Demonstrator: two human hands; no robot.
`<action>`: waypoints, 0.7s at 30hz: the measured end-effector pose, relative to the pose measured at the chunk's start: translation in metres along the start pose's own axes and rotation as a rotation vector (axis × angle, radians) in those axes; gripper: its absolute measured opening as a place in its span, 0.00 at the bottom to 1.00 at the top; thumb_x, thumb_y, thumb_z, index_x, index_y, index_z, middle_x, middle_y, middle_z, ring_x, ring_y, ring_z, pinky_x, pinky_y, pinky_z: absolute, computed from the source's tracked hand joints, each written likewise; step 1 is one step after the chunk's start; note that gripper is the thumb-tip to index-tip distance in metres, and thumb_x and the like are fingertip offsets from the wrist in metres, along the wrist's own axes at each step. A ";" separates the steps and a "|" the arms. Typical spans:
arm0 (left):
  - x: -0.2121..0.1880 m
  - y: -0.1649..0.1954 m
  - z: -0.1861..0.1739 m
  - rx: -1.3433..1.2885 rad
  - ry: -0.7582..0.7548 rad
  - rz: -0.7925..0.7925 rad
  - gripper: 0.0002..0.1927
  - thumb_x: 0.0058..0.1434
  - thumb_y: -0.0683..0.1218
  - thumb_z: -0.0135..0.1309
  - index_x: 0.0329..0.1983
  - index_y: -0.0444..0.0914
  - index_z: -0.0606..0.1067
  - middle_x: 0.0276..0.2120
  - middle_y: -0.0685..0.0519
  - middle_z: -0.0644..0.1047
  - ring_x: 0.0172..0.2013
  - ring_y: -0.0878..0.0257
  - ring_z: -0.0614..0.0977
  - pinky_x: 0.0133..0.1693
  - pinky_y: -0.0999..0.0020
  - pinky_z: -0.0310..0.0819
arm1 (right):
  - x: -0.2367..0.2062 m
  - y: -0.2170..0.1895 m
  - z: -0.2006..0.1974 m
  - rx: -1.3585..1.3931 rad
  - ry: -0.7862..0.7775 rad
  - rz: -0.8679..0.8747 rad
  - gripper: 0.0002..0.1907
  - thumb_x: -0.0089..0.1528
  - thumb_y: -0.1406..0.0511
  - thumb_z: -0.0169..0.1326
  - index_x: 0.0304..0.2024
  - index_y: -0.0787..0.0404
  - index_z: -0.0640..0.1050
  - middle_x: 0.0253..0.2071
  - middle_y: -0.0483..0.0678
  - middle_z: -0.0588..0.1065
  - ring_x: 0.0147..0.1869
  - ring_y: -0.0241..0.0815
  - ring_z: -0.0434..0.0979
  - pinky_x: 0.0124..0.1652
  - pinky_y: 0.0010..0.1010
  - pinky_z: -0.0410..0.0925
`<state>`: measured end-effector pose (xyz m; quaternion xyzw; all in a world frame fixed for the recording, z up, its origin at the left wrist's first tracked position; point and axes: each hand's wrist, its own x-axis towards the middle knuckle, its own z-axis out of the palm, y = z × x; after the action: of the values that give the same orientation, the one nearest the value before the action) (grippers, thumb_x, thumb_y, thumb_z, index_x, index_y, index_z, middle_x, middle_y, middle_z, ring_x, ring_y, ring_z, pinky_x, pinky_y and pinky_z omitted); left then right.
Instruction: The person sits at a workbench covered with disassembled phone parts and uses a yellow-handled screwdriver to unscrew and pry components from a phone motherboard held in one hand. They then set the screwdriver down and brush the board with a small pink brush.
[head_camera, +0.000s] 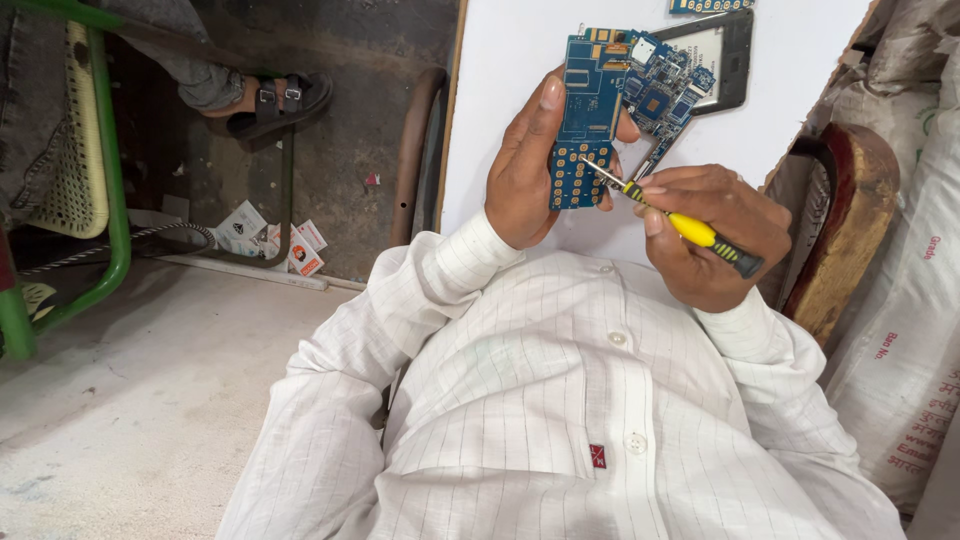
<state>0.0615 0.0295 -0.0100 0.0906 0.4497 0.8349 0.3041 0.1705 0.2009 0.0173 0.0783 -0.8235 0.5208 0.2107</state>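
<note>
Your left hand (528, 165) grips a blue circuit board (585, 120) above the white table (500, 60) while your right hand (715, 235) presses a yellow screwdriver (680, 222) against it.

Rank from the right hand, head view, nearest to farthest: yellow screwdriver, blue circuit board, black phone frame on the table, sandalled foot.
1. yellow screwdriver: gripped in the right hand.
2. blue circuit board: just up-left, held by the left hand.
3. black phone frame: on the white table, above.
4. sandalled foot: far left, on the floor.
</note>
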 end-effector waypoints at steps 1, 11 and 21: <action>0.000 0.000 0.000 -0.005 0.002 -0.001 0.36 0.76 0.65 0.31 0.75 0.36 0.57 0.43 0.44 0.79 0.35 0.62 0.84 0.30 0.67 0.86 | 0.000 -0.001 0.000 -0.004 -0.005 0.008 0.05 0.66 0.76 0.58 0.45 0.69 0.78 0.42 0.59 0.80 0.45 0.46 0.85 0.43 0.28 0.77; -0.001 0.001 0.002 0.006 -0.018 0.016 0.36 0.77 0.65 0.31 0.74 0.35 0.59 0.43 0.44 0.79 0.34 0.62 0.85 0.30 0.67 0.86 | 0.001 0.000 -0.001 -0.013 0.001 -0.013 0.06 0.65 0.76 0.58 0.44 0.69 0.78 0.42 0.59 0.80 0.44 0.46 0.85 0.43 0.28 0.76; -0.001 0.003 0.004 0.029 -0.016 0.017 0.36 0.76 0.67 0.32 0.74 0.36 0.60 0.43 0.44 0.79 0.34 0.62 0.85 0.29 0.68 0.86 | 0.002 0.000 -0.002 -0.037 0.001 -0.023 0.06 0.65 0.77 0.58 0.44 0.69 0.78 0.43 0.60 0.80 0.45 0.47 0.84 0.44 0.29 0.76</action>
<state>0.0624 0.0303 -0.0049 0.1054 0.4584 0.8302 0.2993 0.1696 0.2027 0.0186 0.0834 -0.8319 0.5032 0.2184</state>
